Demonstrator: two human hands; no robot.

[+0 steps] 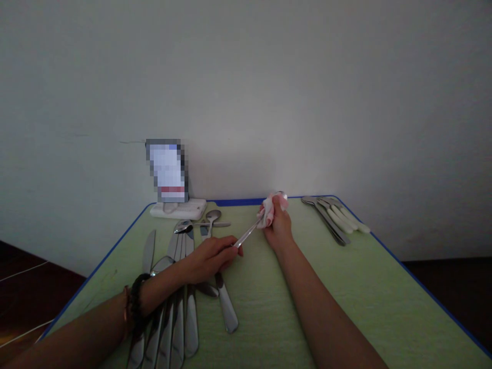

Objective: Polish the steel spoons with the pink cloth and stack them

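Note:
My left hand (213, 258) grips the handle end of a metal spoon (248, 234), which slants up to the right above the table. Around the spoon's far end my right hand (279, 225) is closed, with a pink and white cloth (268, 211) wrapped about it. A bit of the shiny bowl shows past the cloth; the rest is covered. Beneath my left hand and forearm lies a pile of metal cutlery (179, 328), handles toward me, partly hidden by the arm. Another spoon (213, 216) lies just beyond my left hand.
A phone (167, 171) with a blurred screen stands on a white base (179, 209) at the back left, near the wall (246, 102). At the back right of the green table (346, 297) lie metal spoons (326, 220) and white-handled cutlery (344, 218). Blue edging runs round the tabletop.

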